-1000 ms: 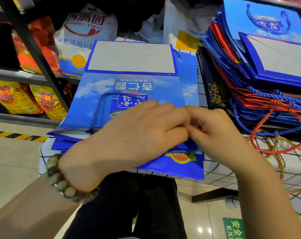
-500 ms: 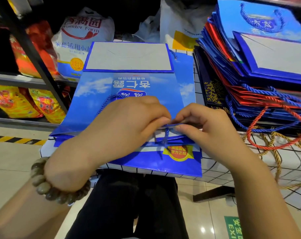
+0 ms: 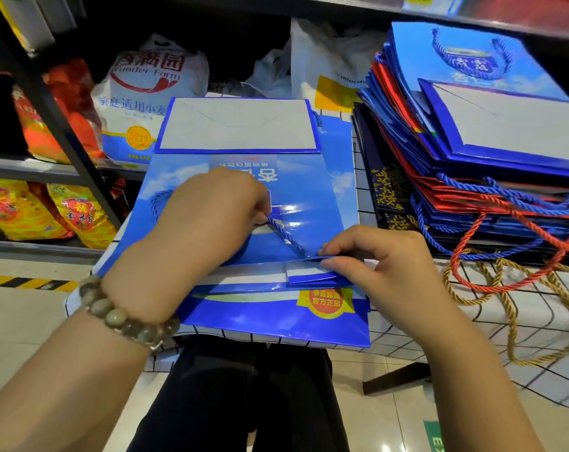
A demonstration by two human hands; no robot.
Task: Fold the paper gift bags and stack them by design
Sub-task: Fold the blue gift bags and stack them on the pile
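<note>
- Left hand (image 3: pixel 211 220) is curled, thumb and fingers pinching the blue rope handle (image 3: pixel 284 236) at its upper end. The fingertips are tucked under and hard to make out.
- Right hand (image 3: pixel 384 265) pinches the near edge of the top gift bag (image 3: pixel 309 197) between thumb and forefinger, right where the rope meets the paper. Its other fingers are curled behind.
- This top gift bag lies flat on the checked tablecloth (image 3: pixel 537 324), under and between both hands. Its white base flap (image 3: pixel 237 125) is folded over at the far end, and the left hand covers much of the print.
- Counted: two hands, one taut rope between them, and a second rope loop (image 3: pixel 154 203) peeking out left of the left hand.
- At least one lower blue bag (image 3: pixel 276 327) lies beneath, sticking out toward the person. How many are under there cannot be told.
- A stack of folded bags (image 3: pixel 472 141), blue and red, sits just right of the top bag. It is too tightly packed to count and is cut off by the frame edge.
- A bead bracelet (image 3: pixel 123 318) circles the left wrist.
</note>
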